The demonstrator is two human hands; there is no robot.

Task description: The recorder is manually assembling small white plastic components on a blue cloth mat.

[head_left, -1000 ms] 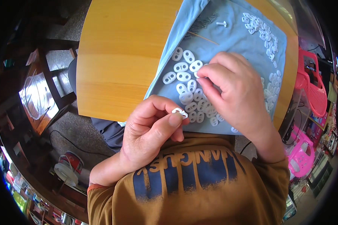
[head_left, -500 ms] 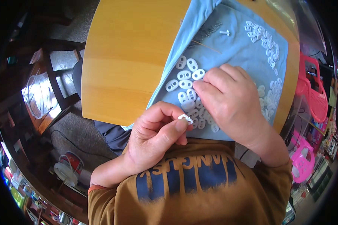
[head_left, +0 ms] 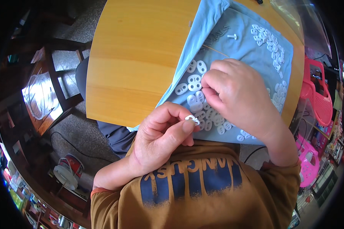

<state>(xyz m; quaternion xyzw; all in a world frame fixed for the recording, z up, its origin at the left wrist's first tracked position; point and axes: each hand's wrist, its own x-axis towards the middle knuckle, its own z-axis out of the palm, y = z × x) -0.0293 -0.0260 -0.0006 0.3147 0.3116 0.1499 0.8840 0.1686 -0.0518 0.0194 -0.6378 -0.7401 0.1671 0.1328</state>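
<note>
My left hand (head_left: 162, 133) is closed, with a small white plastic piece (head_left: 192, 119) pinched between thumb and forefinger. Most of that piece shows past the fingertips, but its full shape is partly covered. To the right, my right hand (head_left: 237, 93) is bent over the blue cloth (head_left: 252, 57), its thumb and fingers drawn together beside white oval two-hole plastic pieces (head_left: 201, 66). Whatever sits between those fingertips is hidden. Under and beside the right hand lies a pile of similar ovals (head_left: 210, 113), some overlapping.
Dark coil springs (head_left: 219, 32), a thin stick (head_left: 216, 50) and a white stemmed part (head_left: 232, 36) lie farther up the cloth. Smaller white pieces (head_left: 269, 40) run along its right side. The wooden table (head_left: 137, 65) extends left; a pink plastic chair (head_left: 317, 91) stands at right.
The right hand has drawn slightly back, and one oval that lay by its fingertips no longer shows. The left hand keeps its pinch on the small white piece. The whole view has shifted a little.
</note>
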